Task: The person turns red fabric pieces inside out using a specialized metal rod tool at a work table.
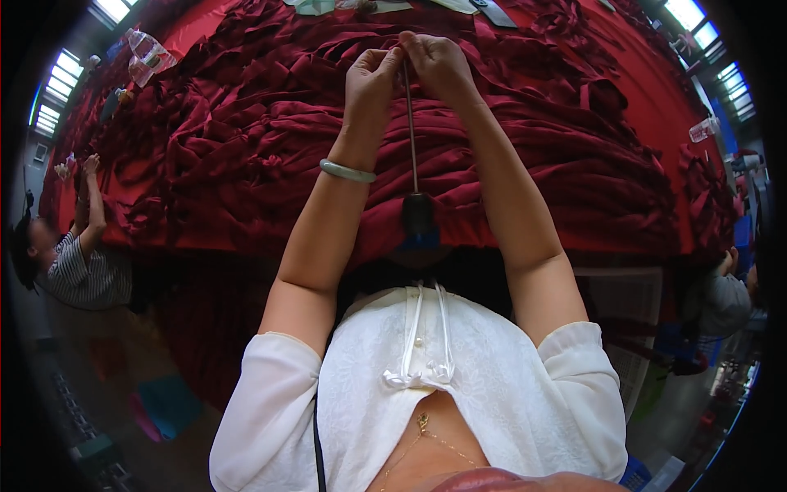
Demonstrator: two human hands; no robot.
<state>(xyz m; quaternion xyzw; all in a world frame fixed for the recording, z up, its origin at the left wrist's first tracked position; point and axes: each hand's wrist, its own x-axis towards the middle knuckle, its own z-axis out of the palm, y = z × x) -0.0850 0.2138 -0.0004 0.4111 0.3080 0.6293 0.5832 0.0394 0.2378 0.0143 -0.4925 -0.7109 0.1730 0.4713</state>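
Note:
A thin metal rod [412, 135] stands up from a black handle-like base [418, 215] at the near edge of the table. At the rod's far end my left hand [371, 80] and my right hand [440, 69] come together. Thumb and fingers are pinched on each hand, the fingertips almost touching. Whatever lies between them is too small or hidden to name. Dark red strips of cloth [270, 123] lie heaped beneath and around both hands. My left wrist wears a pale green bangle [348, 171].
A clear plastic bottle [149, 57] lies at the far left, another clear container [703, 129] at the right. A dark flat object [493, 12] sits at the far edge. A person in a striped top [78, 275] works on the left; another person's sleeve [721, 299] shows at the right.

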